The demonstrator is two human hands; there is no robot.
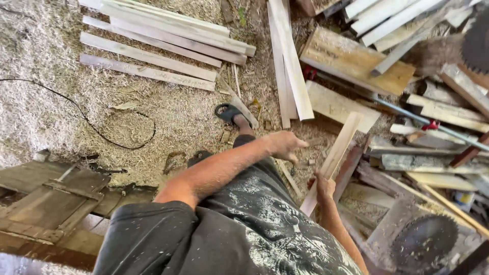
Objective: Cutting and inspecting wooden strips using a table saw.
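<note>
A pale wooden slat is gripped near its lower end by the right hand, apparently closed around it. The left hand is held open and empty just beside the slat. The slat is judged light and stiff, best grasped mid-length.

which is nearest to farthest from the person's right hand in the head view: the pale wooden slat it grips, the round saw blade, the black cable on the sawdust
1. Pale wooden slat: gripped in the right hand itself.
2. Round toothed saw blade: lower right, beside the scrap wood.
3. Thin black cable: far left, across the sawdust.
</note>
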